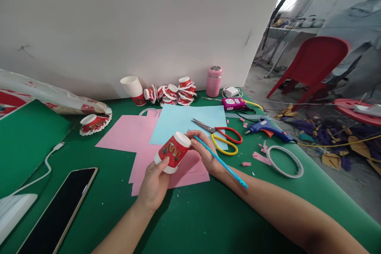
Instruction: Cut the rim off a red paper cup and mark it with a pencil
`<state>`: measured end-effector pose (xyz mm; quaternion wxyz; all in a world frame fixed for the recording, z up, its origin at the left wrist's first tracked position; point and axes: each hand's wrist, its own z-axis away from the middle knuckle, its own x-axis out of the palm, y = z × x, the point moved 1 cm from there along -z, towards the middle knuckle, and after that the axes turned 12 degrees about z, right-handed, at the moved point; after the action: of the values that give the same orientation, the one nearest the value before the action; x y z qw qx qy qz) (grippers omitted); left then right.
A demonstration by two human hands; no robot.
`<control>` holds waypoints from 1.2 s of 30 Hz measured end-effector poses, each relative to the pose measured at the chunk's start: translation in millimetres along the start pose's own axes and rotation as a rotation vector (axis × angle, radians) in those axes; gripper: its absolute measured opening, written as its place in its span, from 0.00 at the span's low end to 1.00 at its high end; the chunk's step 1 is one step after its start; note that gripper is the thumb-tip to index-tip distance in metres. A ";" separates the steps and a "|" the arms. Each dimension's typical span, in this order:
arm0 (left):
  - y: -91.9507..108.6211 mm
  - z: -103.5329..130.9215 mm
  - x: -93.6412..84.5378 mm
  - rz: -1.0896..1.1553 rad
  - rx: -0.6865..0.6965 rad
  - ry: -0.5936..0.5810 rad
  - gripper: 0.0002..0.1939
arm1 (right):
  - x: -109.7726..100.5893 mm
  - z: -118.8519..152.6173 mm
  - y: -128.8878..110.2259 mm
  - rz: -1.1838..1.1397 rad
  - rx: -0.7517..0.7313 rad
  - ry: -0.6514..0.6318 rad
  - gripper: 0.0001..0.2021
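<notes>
Above the green counter (178,226), the left hand (155,184) clasps a tilted red cup (172,154) between thumb and fingers, the cup lying at its far side, while the right hand (206,154), at the cup's right end, grips a blue pencil (222,162), with scissors (206,125) farther right.

- Overall: we can read no word, brand or number with certainty.
- Purple pack (234,104), right of centre: we see bold white characters on its face, too blurred for us to decipher.
- Cup (173,151), centre: we see a golden, snake-like figure printed on red; the small marks around it are too fine to read.
- Bag (68,101), far left: we see red printing, illegible to us.
- White board (133,27): we note dark scribbles at left and right, unreadable as letters.
</notes>
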<state>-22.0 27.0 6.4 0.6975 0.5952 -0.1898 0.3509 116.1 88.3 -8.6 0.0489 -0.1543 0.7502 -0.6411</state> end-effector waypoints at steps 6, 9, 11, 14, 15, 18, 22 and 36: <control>12.6 -14.5 -6.9 0.048 0.015 0.013 0.13 | 0.5 0.6 2.2 0.013 0.019 -0.007 0.13; 14.4 -17.5 -9.0 0.045 0.013 0.021 0.12 | 0.2 0.2 2.2 0.031 0.019 -0.011 0.13; 13.9 -17.5 -8.9 0.046 0.010 0.021 0.12 | -0.3 -0.1 2.9 0.042 0.018 -0.007 0.14; 11.9 -15.9 -7.8 0.049 0.019 -0.001 0.13 | -0.6 -0.1 4.2 0.028 0.009 -0.014 0.15; 11.1 -15.2 -7.4 0.047 0.027 -0.011 0.12 | -0.5 -0.1 4.3 0.010 0.007 -0.024 0.15; 7.9 -12.8 -6.8 -0.003 0.061 -0.044 0.12 | -0.1 0.2 3.2 -0.037 0.000 -0.046 0.17; 1.6 -8.6 -8.0 -0.121 0.115 -0.094 0.11 | 0.3 0.6 -0.5 -0.037 -0.009 -0.048 0.20; -14.5 3.4 -18.6 -1.041 0.720 -0.404 0.16 | 2.1 1.3 -1.7 -0.121 0.012 -0.056 0.16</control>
<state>-23.8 18.2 -15.6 0.4844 0.8591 0.1244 -0.1087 114.7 86.2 -6.8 0.0317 -0.2169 0.7339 -0.6429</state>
